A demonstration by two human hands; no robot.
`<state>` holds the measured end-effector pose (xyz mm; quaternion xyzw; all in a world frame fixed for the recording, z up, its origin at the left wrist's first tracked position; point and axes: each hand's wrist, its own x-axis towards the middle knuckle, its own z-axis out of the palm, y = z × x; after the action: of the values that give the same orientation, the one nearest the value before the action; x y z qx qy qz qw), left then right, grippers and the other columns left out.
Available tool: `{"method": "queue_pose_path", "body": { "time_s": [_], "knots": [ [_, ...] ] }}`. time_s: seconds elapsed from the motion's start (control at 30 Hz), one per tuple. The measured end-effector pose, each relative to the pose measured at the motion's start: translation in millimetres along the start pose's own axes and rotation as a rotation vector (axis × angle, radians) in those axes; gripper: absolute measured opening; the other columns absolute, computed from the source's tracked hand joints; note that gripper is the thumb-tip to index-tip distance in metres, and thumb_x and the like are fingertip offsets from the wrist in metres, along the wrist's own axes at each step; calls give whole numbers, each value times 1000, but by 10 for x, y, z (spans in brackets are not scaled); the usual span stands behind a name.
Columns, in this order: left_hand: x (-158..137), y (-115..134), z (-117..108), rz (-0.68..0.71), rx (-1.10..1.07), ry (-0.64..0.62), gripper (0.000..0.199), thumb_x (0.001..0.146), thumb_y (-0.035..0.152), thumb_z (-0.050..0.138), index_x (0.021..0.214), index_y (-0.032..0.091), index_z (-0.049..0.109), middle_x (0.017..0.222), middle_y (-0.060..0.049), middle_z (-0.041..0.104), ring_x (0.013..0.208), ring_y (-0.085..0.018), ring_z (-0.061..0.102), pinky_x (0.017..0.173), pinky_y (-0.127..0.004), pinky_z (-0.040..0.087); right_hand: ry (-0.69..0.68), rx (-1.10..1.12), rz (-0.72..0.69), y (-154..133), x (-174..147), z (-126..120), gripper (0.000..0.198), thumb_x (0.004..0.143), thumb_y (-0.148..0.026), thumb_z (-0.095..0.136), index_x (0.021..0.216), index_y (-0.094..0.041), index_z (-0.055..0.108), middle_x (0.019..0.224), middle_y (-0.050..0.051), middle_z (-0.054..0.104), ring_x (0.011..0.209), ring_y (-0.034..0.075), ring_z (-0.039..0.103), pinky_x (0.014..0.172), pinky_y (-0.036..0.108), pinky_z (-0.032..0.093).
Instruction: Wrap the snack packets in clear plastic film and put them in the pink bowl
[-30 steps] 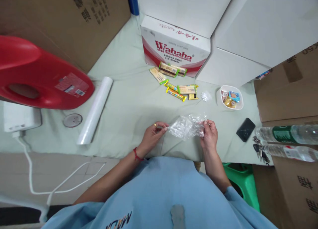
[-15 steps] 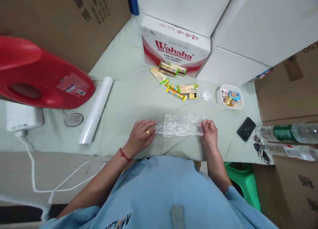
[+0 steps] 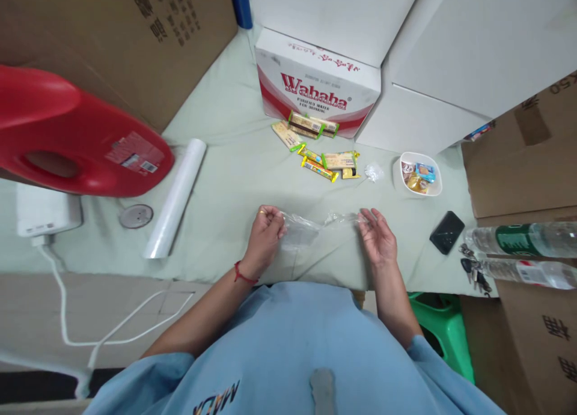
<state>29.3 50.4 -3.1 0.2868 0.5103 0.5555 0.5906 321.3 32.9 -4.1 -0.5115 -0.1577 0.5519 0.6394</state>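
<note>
A thin, crinkled clear plastic bag [image 3: 300, 232] is stretched between my two hands just above the near part of the cloth-covered table, its middle twisted narrow. My left hand [image 3: 267, 235], wearing a ring and a red cord bracelet, is closed with its fingers pinched on the bag's left end. At the right end, my right hand [image 3: 378, 238] is turned partly palm up. Its fingertips hold the edge of the plastic, while the other fingers are loosely spread. Past the bag lie several wrapped snack bars [image 3: 318, 167] and a small crumpled piece of clear plastic [image 3: 374, 172].
A white roll [image 3: 175, 199], red jug [image 3: 85, 139] and power strip [image 3: 47, 209] are on the left. A Wahaha carton [image 3: 320, 81] stands behind. Rightward are a snack tub [image 3: 396, 178], black phone [image 3: 446, 233], keys [image 3: 473, 274] and two bottles [image 3: 518, 241].
The plastic, flat and rectangular before, is now twisted and partly opened out. My left hand has rotated upright into a pinch; my right hand has turned palm up with its fingers looser.
</note>
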Motion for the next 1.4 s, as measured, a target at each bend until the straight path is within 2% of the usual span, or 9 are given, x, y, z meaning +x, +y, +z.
{"method": "queue_pose_path", "body": {
  "time_s": [0.07, 0.17, 0.27, 0.4, 0.57, 0.7, 0.87, 1.0, 1.4],
  "knots": [
    [51, -23, 38, -28, -57, 108, 33, 81, 35, 79, 90, 24, 48, 72, 8, 51, 53, -6, 42, 51, -19, 36, 72, -51, -164, -15, -45, 24, 42, 72, -44, 93, 100, -25, 68, 108, 2, 73, 95, 16, 70, 82, 30, 62],
    [92, -47, 71, -21, -86, 173, 32, 80, 30, 75, 91, 25, 46, 72, 9, 49, 54, -6, 43, 49, -17, 35, 66, -258, -259, -22, -209, 81, 35, 78, -48, 89, 88, -23, 66, 82, -3, 64, 67, 10, 56, 58, 22, 48],
    [79, -53, 114, -31, -112, 179, 30, 80, 30, 74, 92, 25, 46, 71, 9, 50, 54, -6, 43, 50, -17, 36, -125, -469, -156, 16, -424, 234, 35, 86, -57, 81, 87, -24, 67, 65, -5, 54, 54, 10, 42, 49, 23, 33],
    [-6, -49, 204, -7, -143, 117, 35, 83, 38, 78, 92, 25, 46, 71, 9, 50, 55, -6, 44, 53, -18, 39, -377, -667, -78, 136, -592, 605, 37, 88, -59, 76, 88, -23, 70, 65, -4, 53, 56, 12, 40, 53, 26, 32],
    [-156, -43, 284, 57, -110, 17, 41, 88, 50, 79, 94, 25, 47, 71, 8, 49, 56, -7, 43, 56, -20, 41, -379, -628, -86, 334, -521, 1025, 42, 79, -53, 83, 105, -25, 64, 75, -6, 53, 58, 11, 42, 55, 26, 34],
    [-224, -35, 285, 7, -113, -31, 34, 87, 44, 77, 93, 25, 49, 72, 8, 46, 58, -9, 42, 54, -20, 38, -425, -553, -50, 415, -443, 1160, 40, 75, -51, 86, 94, -24, 62, 70, -7, 49, 59, 11, 39, 56, 25, 33],
    [-220, -5, 220, -32, -141, -106, 33, 90, 54, 66, 93, 22, 61, 69, 5, 41, 59, -12, 40, 52, -23, 37, -432, -499, -25, 420, -461, 1164, 44, 75, -59, 85, 84, -22, 62, 72, -5, 52, 60, 10, 36, 55, 25, 29],
    [-204, 0, 170, -19, 30, -144, 40, 80, 56, 84, 80, 20, 65, 65, 5, 47, 59, -11, 41, 56, -24, 37, -416, -540, -11, 406, -466, 1126, 51, 73, -66, 86, 81, -23, 60, 63, -7, 43, 56, 10, 29, 51, 25, 23],
    [-62, 44, 102, 87, -95, 94, 53, 85, 73, 75, 82, 22, 67, 49, 11, 29, 44, -8, 30, 49, -24, 40, -268, -532, -120, 351, -487, 642, 43, 80, -60, 84, 86, -24, 61, 65, -6, 44, 56, 11, 35, 53, 25, 29]
  ]
}}
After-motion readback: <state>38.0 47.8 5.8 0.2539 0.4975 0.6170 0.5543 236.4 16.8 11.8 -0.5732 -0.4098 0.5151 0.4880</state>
